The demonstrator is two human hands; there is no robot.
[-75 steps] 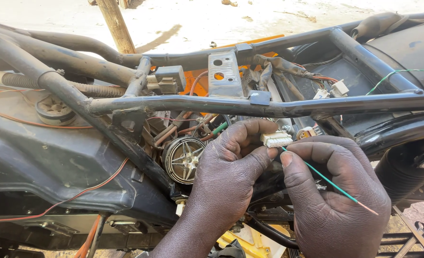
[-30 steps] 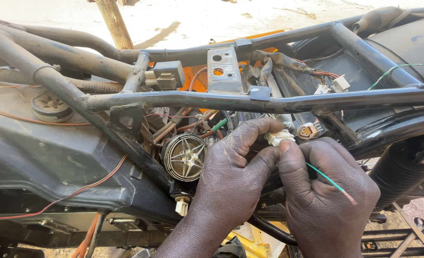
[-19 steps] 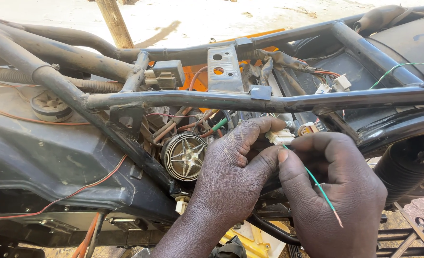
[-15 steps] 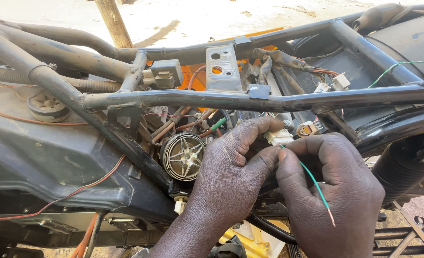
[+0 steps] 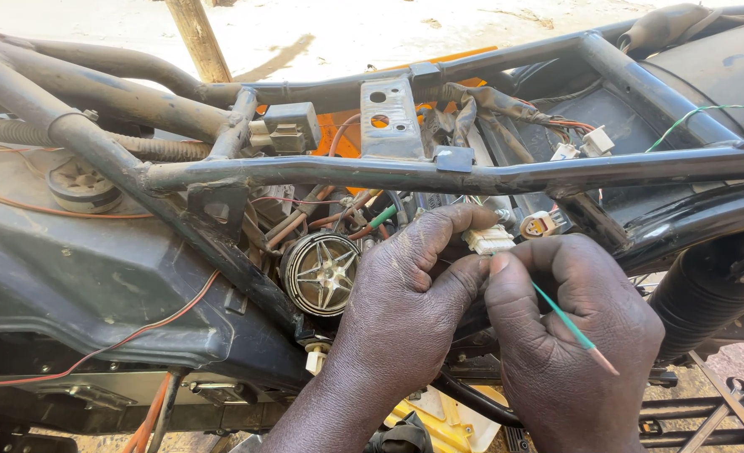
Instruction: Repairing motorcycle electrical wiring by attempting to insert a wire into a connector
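My left hand (image 5: pixel 401 306) pinches a small white plastic connector (image 5: pixel 489 241) between thumb and forefinger, just below the black frame tube (image 5: pixel 347 174) of a stripped motorcycle. My right hand (image 5: pixel 569 344) grips a thin green wire (image 5: pixel 566 323) with a bare pinkish tip; its thumb and forefinger press the wire's other end against the underside of the connector. Both hands touch at the connector. A second small connector with an orange inside (image 5: pixel 540 224) hangs just right of it.
A round chrome horn (image 5: pixel 321 273) sits left of my left hand. A grey bracket (image 5: pixel 388 117), a black relay box (image 5: pixel 292 126) and wrapped wire bundles (image 5: pixel 489 105) lie above. Orange wires (image 5: pixel 95 352) run over the dark side panel. A rear spring (image 5: pixel 703 294) stands at right.
The green wire's free end has swung about in my right hand, down and then back out to the right. My left hand has kept its hold on the white connector.
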